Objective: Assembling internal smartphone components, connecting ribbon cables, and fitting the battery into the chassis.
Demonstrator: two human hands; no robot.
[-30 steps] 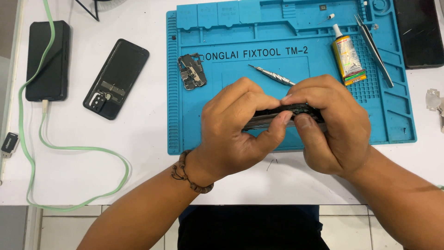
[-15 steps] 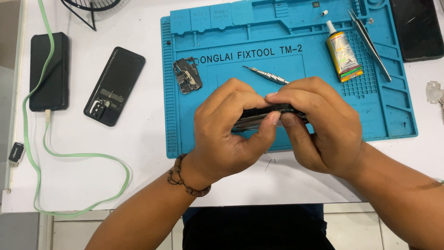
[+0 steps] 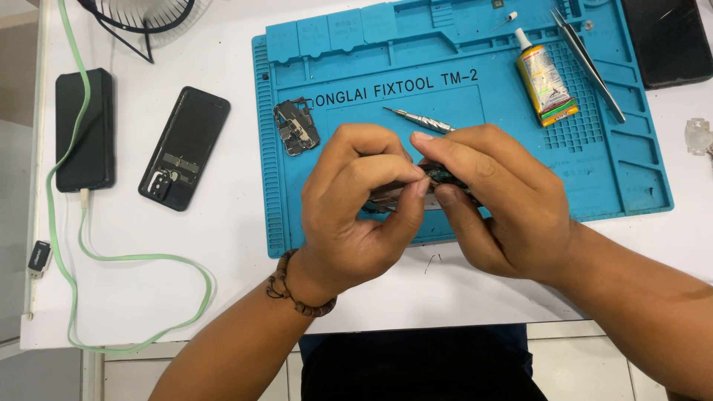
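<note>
Left hand (image 3: 356,204) and right hand (image 3: 497,200): both closed round a dark, opened phone (image 3: 438,182), fingertips pinching its edges, held just above the near edge of the blue repair mat (image 3: 460,67) on the white bench (image 3: 186,282); the phone is mostly hidden by the fingers. On the mat: small metal cover plate (image 3: 296,126), screwdriver (image 3: 417,119), glue bottle (image 3: 546,80), tweezers (image 3: 587,63). Left of the mat: black phone back cover (image 3: 185,147), black power bank (image 3: 85,130) with green cable (image 3: 141,260); wire fan base (image 3: 145,18) at the top edge.
</note>
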